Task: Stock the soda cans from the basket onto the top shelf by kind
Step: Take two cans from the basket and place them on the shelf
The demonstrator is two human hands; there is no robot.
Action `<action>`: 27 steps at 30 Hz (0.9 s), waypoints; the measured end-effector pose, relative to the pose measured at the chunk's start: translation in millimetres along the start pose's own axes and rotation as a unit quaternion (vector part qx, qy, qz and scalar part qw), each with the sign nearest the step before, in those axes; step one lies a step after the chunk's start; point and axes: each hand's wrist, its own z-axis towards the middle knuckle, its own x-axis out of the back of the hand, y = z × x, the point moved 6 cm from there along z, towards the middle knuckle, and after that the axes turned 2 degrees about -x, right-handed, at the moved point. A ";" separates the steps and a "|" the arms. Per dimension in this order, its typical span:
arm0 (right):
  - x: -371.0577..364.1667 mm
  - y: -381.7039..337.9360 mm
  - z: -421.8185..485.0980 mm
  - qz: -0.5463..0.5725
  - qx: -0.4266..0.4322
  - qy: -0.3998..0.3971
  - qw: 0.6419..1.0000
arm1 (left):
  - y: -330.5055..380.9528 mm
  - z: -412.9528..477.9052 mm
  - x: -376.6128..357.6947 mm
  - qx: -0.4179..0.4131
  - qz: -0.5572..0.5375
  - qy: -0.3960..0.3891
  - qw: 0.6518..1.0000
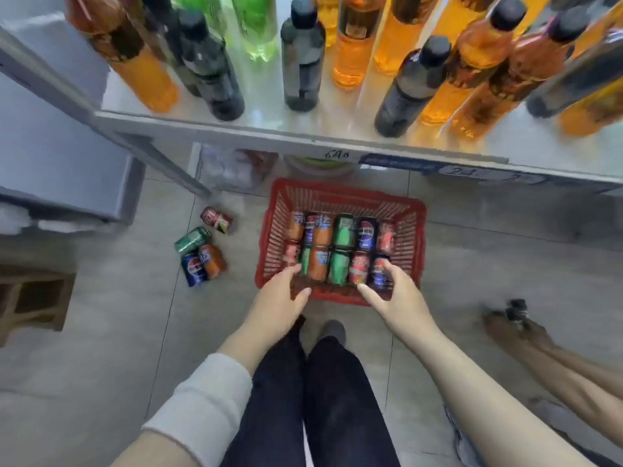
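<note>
Soda cans (340, 246) lie packed in two rows in the red basket (337, 193) on the floor (488, 251), just below the front edge of the shelf (236, 129). That shelf is crowded with tall bottles (303, 62) right up to its lip, so I reckon a can swung up carelessly could topple one. Four loose cans (202, 254) lie left of the basket and might roll underfoot. The right hand (394, 294) has thumb and fingers curled round a blue can (381, 276) at the near right corner. The left hand (283, 294), loosely spread and holding nothing, reaches over the near left rim. With the kinds mixed, a hasty grab could take the wrong sort.
</note>
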 end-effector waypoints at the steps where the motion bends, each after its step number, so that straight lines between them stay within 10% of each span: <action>1: -17.7 12.8 28.9 -0.001 -0.018 -0.018 1.000 | -20.3 23.1 -18.4 0.020 -0.004 -0.015 1.000; 13: -197.3 60.8 366.1 -0.113 -0.036 -0.005 0.993 | -173.1 308.5 -168.9 0.079 0.057 -0.107 0.989; 27: -234.3 55.0 426.1 -0.206 -0.061 0.130 0.968 | -222.4 361.4 -220.5 0.129 -0.020 -0.102 0.986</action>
